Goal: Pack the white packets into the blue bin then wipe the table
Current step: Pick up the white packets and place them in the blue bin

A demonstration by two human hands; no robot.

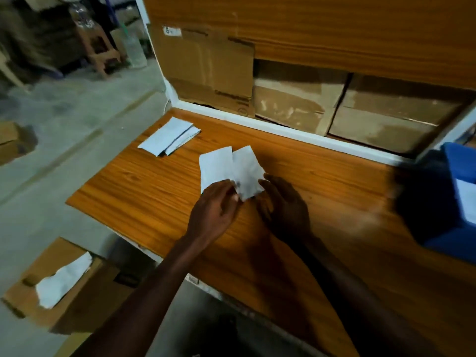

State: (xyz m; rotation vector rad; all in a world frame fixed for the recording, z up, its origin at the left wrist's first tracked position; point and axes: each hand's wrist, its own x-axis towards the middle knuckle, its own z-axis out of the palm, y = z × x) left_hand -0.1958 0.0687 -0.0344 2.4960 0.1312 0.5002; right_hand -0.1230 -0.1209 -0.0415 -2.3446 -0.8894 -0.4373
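Two white packets lie side by side at the middle of the wooden table (144,191). My left hand (215,210) pinches the near edge of the left packet (215,167). My right hand (283,202) holds the near right corner of the right packet (247,171) with curled fingers. A small stack of white packets (168,136) rests near the table's far left corner. The blue bin (448,202) stands at the table's right edge, partly cut off, with something white inside it.
Cardboard boxes (296,106) sit in the shelf opening behind the table. On the floor at lower left stands an open carton (51,282) with white paper in it. Another box (10,140) lies at the far left.
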